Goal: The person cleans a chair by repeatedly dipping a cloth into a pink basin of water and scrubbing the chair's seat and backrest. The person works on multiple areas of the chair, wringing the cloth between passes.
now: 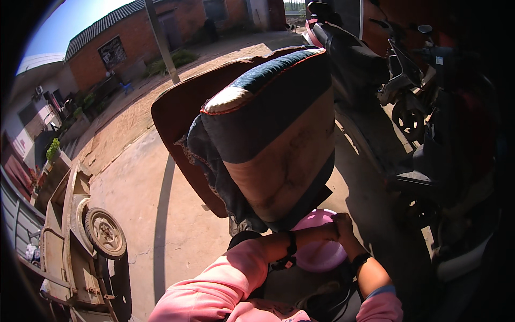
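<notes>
My left hand (329,232) and my right hand (342,223) meet over the right part of a pink plastic basin (318,257). Both are in shadow and partly overlap, so I cannot tell whether anything is between the fingers. A dark band circles each wrist. The basin stands low in front of my body. Just beyond it rises an upholstered piece of furniture (281,157), with a stained tan panel, dark bands and red piping. A rumpled dark cloth (209,169) hangs down its left side. Behind that is a brown panel (183,108) with a rounded corner.
Motor scooters (358,68) stand close on the right, mostly in shadow. A metal cart (66,233) with a spoked-rim wheel (105,233) is at the left. A post (161,44) rises from the concrete floor (132,189). A brick building (136,36) stands farther back.
</notes>
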A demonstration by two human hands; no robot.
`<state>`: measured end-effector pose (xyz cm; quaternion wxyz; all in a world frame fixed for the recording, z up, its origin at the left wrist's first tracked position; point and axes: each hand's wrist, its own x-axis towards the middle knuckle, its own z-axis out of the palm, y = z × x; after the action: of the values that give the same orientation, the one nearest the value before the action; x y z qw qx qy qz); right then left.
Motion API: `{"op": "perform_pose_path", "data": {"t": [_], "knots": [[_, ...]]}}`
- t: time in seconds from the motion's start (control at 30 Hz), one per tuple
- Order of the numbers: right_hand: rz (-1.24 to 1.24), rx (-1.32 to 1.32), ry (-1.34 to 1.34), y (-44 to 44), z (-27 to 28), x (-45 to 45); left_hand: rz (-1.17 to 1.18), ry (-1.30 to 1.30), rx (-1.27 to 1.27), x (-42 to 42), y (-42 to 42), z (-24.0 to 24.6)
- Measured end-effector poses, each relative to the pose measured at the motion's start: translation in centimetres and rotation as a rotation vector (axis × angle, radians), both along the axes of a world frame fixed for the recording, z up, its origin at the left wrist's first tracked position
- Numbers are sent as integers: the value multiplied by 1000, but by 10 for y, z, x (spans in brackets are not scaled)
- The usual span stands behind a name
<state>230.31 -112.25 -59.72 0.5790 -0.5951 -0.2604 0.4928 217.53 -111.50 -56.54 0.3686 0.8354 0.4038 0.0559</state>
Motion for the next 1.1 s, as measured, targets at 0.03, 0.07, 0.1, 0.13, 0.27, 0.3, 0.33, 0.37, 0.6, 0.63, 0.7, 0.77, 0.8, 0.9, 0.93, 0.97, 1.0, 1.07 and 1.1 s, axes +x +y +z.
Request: {"op": "perform_pose_path", "data": {"t": [0.03,0.07,0.1,0.13,0.27,0.3,0.33,0.37,0.6,0.63,0.7,0.77,0.8,0.9,0.93,0.97,1.0,1.07,1.1], "knots": [[-36,22,24,1,-3,-2,15,26,31,4,0,-2],[-74,15,48,2,-7,-5,29,57,71,5,-1,-4],[-103,7,72,3,-11,-6,36,84,105,7,-2,-7],[-105,6,53,3,-15,-7,45,90,121,8,-4,-9],[-52,-26,82,10,-28,-3,84,126,174,8,-6,-15],[-99,-66,96,12,-30,-2,90,127,184,7,-6,-15],[-59,-72,52,14,-32,0,92,130,190,7,-6,-14],[-87,-105,-6,16,-35,1,74,128,186,6,-5,-12],[-151,-278,-447,25,-45,-1,-37,148,316,-7,-12,15],[-136,-250,-349,25,-43,-1,-37,141,365,-7,-13,17],[-202,-288,-162,25,-36,0,-21,136,400,-6,-12,18],[-184,-289,-364,24,-26,0,-12,164,335,-2,-9,14],[-166,-322,-456,23,-21,0,-31,185,296,1,-7,11],[-192,-340,-395,20,-9,-1,-59,185,249,5,-6,1],[-195,-346,-380,19,-7,-2,-10,101,353,5,-8,-2],[-203,-352,-367,20,-6,-2,40,19,458,5,-11,-3],[-231,-366,-357,20,-8,-2,23,50,434,5,-11,-3],[-163,-337,-326,22,-10,1,-22,101,375,3,-12,0],[-150,-347,-329,23,-11,6,-39,116,347,4,-10,3]]}}
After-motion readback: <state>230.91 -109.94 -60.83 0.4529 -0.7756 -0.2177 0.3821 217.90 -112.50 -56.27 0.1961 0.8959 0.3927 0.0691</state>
